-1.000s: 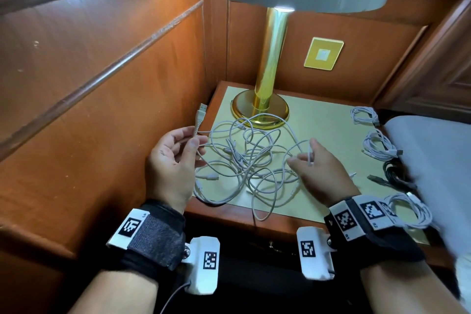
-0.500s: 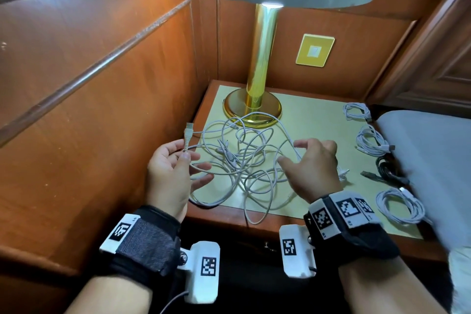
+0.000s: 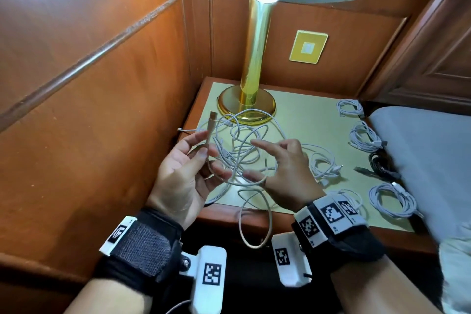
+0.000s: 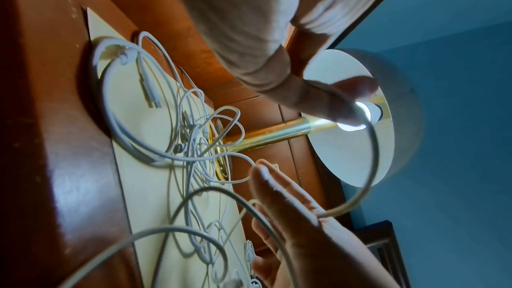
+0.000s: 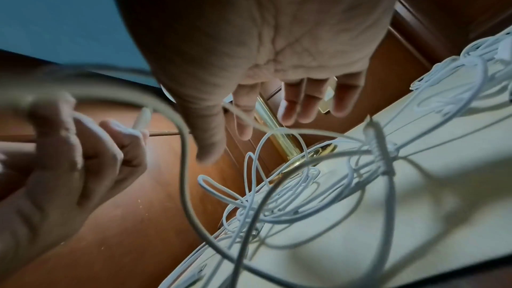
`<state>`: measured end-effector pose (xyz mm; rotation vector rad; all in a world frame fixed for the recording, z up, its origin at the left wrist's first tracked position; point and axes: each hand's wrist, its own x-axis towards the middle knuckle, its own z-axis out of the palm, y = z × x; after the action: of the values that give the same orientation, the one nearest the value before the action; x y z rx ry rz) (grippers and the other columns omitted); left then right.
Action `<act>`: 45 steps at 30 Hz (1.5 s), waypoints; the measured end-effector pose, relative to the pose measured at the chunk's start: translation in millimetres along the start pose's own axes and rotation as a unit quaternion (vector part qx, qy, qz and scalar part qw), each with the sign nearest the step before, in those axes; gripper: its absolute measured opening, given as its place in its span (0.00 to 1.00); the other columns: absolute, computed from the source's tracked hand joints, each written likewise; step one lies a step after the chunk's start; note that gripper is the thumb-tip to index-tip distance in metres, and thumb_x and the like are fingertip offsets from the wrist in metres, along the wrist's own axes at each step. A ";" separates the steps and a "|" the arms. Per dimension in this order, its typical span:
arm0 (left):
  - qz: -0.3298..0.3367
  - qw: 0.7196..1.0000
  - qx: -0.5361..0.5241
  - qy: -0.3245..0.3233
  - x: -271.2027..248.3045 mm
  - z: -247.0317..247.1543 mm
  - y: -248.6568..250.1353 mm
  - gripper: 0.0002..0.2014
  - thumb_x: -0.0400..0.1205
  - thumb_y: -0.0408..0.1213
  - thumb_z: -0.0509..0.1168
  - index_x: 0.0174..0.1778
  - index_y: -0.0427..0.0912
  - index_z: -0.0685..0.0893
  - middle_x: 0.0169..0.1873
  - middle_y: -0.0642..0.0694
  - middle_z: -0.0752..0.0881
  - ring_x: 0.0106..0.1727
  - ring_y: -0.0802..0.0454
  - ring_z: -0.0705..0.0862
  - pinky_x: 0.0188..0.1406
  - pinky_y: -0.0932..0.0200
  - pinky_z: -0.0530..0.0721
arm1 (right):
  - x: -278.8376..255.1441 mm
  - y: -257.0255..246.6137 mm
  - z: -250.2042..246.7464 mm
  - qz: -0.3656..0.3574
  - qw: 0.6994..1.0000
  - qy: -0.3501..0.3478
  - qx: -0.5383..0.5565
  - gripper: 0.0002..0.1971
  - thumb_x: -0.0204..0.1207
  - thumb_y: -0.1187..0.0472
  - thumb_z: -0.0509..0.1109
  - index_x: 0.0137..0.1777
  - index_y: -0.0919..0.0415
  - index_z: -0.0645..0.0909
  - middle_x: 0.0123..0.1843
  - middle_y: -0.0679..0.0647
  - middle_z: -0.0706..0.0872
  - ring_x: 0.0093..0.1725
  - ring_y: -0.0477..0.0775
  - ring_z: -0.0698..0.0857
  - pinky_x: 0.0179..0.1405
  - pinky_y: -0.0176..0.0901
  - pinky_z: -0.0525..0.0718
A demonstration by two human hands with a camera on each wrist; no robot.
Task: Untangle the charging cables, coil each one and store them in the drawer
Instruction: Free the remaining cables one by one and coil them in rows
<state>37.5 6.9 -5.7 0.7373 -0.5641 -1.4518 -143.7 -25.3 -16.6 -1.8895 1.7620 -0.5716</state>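
Observation:
A tangle of white charging cables (image 3: 239,150) lies on the yellow mat of the nightstand (image 3: 300,120), in front of the lamp. My left hand (image 3: 204,145) is raised at the tangle's left side and pinches one white cable just below its plug (image 3: 212,120), which points up. My right hand (image 3: 254,160) hovers over the tangle with fingers spread and straight. The same cable arcs from the left hand to the right hand's fingers (image 4: 293,203) and rests on them. One loop (image 3: 254,224) hangs over the nightstand's front edge. The drawer is not seen.
Coiled cables lie along the mat's right side: white coils (image 3: 349,107) (image 3: 364,137) (image 3: 392,199) and a black one (image 3: 382,163). The brass lamp base (image 3: 247,104) stands at the back, its shade overhead. Wood panelling rises close on the left, a grey bed (image 3: 420,160) on the right.
My left hand has lifted the plug end higher and nearer the middle. My right hand has risen off the tangle with fingers spread. A cable loop now hangs over the front edge.

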 end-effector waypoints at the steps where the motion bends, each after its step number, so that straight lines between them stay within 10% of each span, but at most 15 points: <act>1: -0.006 1.000 -0.001 -0.012 -0.6 -0.3 -0.2 0.10 0.85 0.26 0.58 0.60 0.39 0.78 0.34 0.46 0.81 0.22 0.57 0.74 0.23 0.60 0.83 | 2.1 0.8 2.2 -0.008 1.000 0.016 0.006 0.22 0.76 0.39 0.73 0.70 0.33 0.79 0.59 0.48 0.70 0.64 0.52 0.74 0.75 0.55 0.72; 8: 0.057 0.968 0.245 0.011 10.6 -21.7 -1.5 0.07 0.80 0.34 0.63 0.51 0.43 0.85 0.27 0.47 0.75 0.23 0.55 0.64 0.20 0.62 0.61 | 14.6 20.1 -20.4 0.097 0.973 0.180 0.104 0.16 0.83 0.44 0.66 0.65 0.50 0.79 0.44 0.48 0.82 0.46 0.53 0.82 0.43 0.45 0.72; 13: 0.215 0.760 0.610 -0.065 6.9 -31.9 -8.0 0.14 0.76 0.55 0.67 0.52 0.54 0.85 0.42 0.58 0.84 0.44 0.60 0.82 0.41 0.64 0.79 | 8.1 25.4 -34.5 0.046 0.971 0.208 0.110 0.18 0.81 0.41 0.69 0.39 0.56 0.82 0.28 0.46 0.80 0.30 0.45 0.77 0.27 0.40 0.70; 21: 0.233 0.705 0.649 -0.166 4.4 -29.3 -16.5 0.09 0.80 0.54 0.66 0.50 0.56 0.87 0.43 0.61 0.85 0.53 0.61 0.81 0.54 0.67 0.74 | -10.9 10.4 -31.2 -0.074 0.964 0.066 0.247 0.18 0.77 0.50 0.76 0.33 0.64 0.82 0.19 0.49 0.77 0.20 0.47 0.73 0.24 0.38 0.72; 26: 0.195 0.732 0.623 -0.195 1.9 -24.4 -18.7 0.18 0.79 0.61 0.62 0.56 0.57 0.88 0.47 0.64 0.86 0.57 0.61 0.80 0.53 0.68 0.72 | -18.4 3.1 -38.5 -0.080 0.907 0.074 0.407 0.14 0.70 0.55 0.77 0.37 0.66 0.80 0.22 0.52 0.82 0.21 0.48 0.79 0.27 0.37 0.78; 30: 0.197 0.699 0.650 -0.223 0.4 -22.4 -24.2 0.25 0.73 0.68 0.66 0.59 0.59 0.88 0.45 0.59 0.78 0.52 0.60 0.78 0.55 0.66 0.75 | -20.6 3.8 -39.6 -0.082 0.887 0.034 0.453 0.18 0.73 0.41 0.75 0.39 0.57 0.82 0.25 0.53 0.84 0.28 0.57 0.82 0.40 0.54 0.78; 35: 0.240 0.644 0.681 -0.253 -1.3 -22.4 -28.4 0.14 0.82 0.53 0.62 0.40 0.47 0.84 0.36 0.62 0.71 0.42 0.58 0.70 0.42 0.59 0.69 | -31.5 1.5 -40.2 -0.099 0.921 -0.061 0.371 0.45 0.59 0.14 0.62 0.47 0.59 0.82 0.35 0.61 0.90 0.38 0.66 0.87 0.36 0.44 0.78; 40: 0.301 0.703 0.612 -0.202 -24.1 -20.4 -13.1 0.18 0.89 0.49 0.54 0.35 0.45 0.74 0.30 0.57 0.71 0.33 0.57 0.72 0.35 0.60 0.71 | -55.2 -4.8 -51.6 -0.100 0.893 -0.064 0.434 0.31 0.74 0.33 0.66 0.63 0.59 0.80 0.51 0.64 0.92 0.48 0.65 0.91 0.42 0.50 0.80; 45: 0.172 0.934 0.305 0.064 -80.2 -13.0 -10.2 0.20 0.84 0.61 0.63 0.39 0.48 0.81 0.24 0.57 0.76 0.22 0.60 0.72 0.24 0.65 0.73 | -103.7 -7.0 -49.3 -0.074 0.920 -0.103 0.371 0.16 0.74 0.54 0.75 0.61 0.53 0.84 0.53 0.60 0.91 0.47 0.59 0.91 0.45 0.47 0.86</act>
<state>35.5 88.3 -14.5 1.1436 -1.0090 -0.8890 -176.2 74.9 29.5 -1.4658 1.0490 -0.9036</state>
